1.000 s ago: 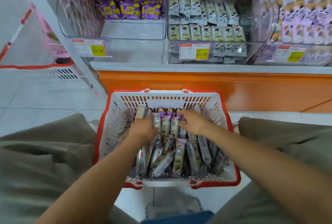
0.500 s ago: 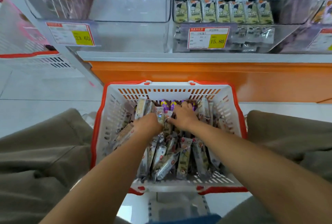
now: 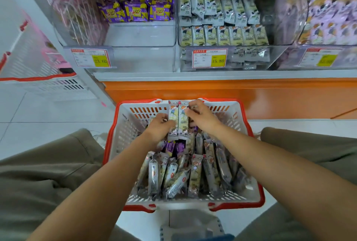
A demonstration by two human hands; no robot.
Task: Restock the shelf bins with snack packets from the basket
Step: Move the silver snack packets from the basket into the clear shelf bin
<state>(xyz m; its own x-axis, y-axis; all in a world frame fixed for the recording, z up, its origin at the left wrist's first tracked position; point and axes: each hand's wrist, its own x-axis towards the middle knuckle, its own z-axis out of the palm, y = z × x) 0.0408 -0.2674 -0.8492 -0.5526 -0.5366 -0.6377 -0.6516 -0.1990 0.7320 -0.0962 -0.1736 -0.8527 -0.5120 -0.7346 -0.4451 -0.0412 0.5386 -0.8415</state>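
Floor: pale glossy tiles [image 3: 48, 115], with grout lines running beneath the shelving.
Shelf base: orange plinth [image 3: 231, 96] topped by a grey ledge, just behind the basket.
Basket: white slotted basket [image 3: 123, 134] with a red rim, standing on the tiles between two olive trouser legs [image 3: 38, 173].
Loose packets: grey and purple loose packets [image 3: 191, 175] piled in the basket.
Held packets: two upright held packets [image 3: 178, 119], side by side above the basket's far end.
Left hand: left hand [image 3: 158, 126], fingers curled against the pair's left edge.
Right hand: right hand [image 3: 202, 115], fingers bent over the pair's upper right, gripping it.
Left bin: clear left bin [image 3: 139, 36], purple packets [image 3: 137, 10] at its back only; price tag [image 3: 91, 58] reads 23.60.
Middle bin: clear middle bin [image 3: 274, 55], rows of grey-green packets [image 3: 222, 36]; tag 15.80.
Right bin: lilac packets [image 3: 328, 18], blurred.
Room edge: second red-rimmed basket [image 3: 38, 78] at far left.
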